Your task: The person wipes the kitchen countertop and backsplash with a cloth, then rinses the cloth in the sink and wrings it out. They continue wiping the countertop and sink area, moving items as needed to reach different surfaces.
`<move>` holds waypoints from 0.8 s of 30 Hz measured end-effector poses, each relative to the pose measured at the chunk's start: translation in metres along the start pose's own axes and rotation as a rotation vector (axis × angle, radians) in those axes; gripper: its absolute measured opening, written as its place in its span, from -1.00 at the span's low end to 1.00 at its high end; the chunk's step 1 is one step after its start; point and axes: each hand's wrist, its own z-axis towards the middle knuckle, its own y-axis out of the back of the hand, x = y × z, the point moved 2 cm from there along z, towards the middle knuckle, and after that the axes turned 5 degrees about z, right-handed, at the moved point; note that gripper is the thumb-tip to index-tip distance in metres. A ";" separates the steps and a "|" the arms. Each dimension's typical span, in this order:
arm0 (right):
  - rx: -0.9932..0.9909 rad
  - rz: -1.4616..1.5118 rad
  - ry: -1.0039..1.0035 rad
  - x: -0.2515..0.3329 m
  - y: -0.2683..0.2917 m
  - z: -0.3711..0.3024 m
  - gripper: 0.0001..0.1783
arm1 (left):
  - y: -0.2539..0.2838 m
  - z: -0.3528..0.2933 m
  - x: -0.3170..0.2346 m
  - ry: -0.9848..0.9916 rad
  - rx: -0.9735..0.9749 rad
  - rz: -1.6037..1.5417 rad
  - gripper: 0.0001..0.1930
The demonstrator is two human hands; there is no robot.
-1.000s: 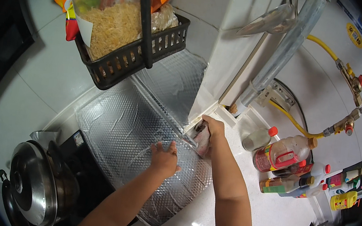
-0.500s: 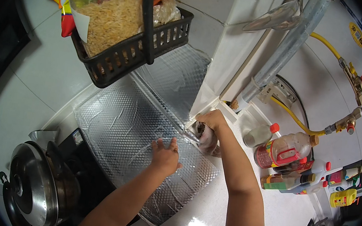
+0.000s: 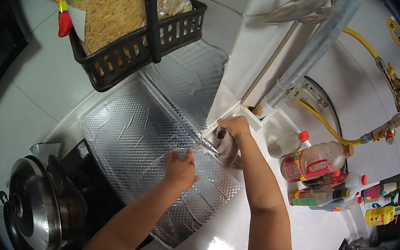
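Note:
My left hand [image 3: 180, 171] lies on a silver embossed foil sheet [image 3: 135, 130], its fingers spread apart. The sheet covers the counter and folds up against the wall, with a raised crease running toward the corner. At that corner, beside the white pillar, my right hand [image 3: 236, 127] is closed around a bunched, dirty pinkish-grey cloth [image 3: 229, 150]. The cloth rests at the foil's right edge, where the sheet meets the white counter [image 3: 244, 214]. My right fingertips are partly hidden.
A black basket [image 3: 118, 61] with a tub of dried food and packets hangs above the foil. At lower left a lidded steel pot [image 3: 35, 205] stands on a black stove. Several bottles, including a large plastic jug [image 3: 316, 163], line the right side. Yellow gas hoses [image 3: 326, 122] run nearby.
The whole view has shifted slightly, the basket sliding a little toward the upper left. Both hands keep nearly the same places, the right still holding the cloth.

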 end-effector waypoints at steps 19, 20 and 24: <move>-0.097 -0.206 0.084 0.013 0.008 -0.002 -0.65 | -0.001 -0.001 -0.001 -0.008 -0.061 -0.011 -0.18; -0.126 -0.238 0.137 0.015 0.001 -0.014 -0.68 | -0.002 -0.002 -0.001 -0.005 -0.056 -0.013 -0.18; -0.143 -0.053 0.017 0.016 0.018 0.004 -0.67 | -0.003 -0.001 -0.001 -0.007 -0.072 -0.019 -0.18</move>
